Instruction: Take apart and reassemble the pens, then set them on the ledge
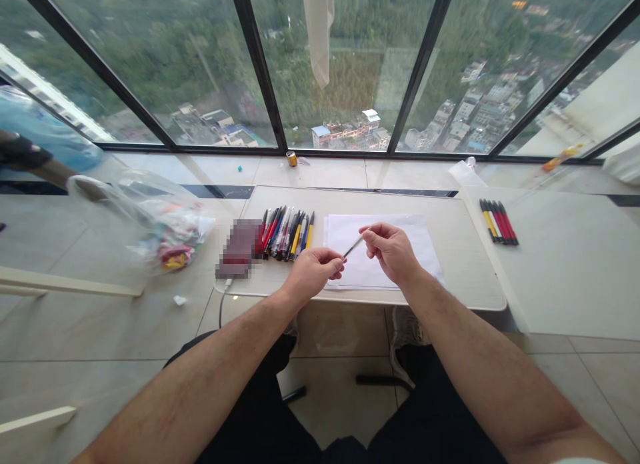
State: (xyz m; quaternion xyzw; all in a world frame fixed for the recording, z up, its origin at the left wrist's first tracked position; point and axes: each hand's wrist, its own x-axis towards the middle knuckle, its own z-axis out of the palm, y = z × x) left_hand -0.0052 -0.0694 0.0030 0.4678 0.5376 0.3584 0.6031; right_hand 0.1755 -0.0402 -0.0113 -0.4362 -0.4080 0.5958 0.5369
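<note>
Both hands hold one thin pen (354, 245) over a white sheet of paper (380, 251) on a low beige table (460, 271). My left hand (313, 272) pinches its lower end with closed fingers. My right hand (393, 249) pinches its upper end, fingers curled. A row of several red, blue, black and yellow pens (286, 234) lies on the table left of the paper. A dark red case (239, 249) lies beside that row.
A second small group of pens (499, 222) lies on a white board at the right. A clear plastic bag (160, 224) with colourful contents sits on the tiled floor at left. Tall windows stand behind the table. A small yellow object (291, 159) rests on the sill.
</note>
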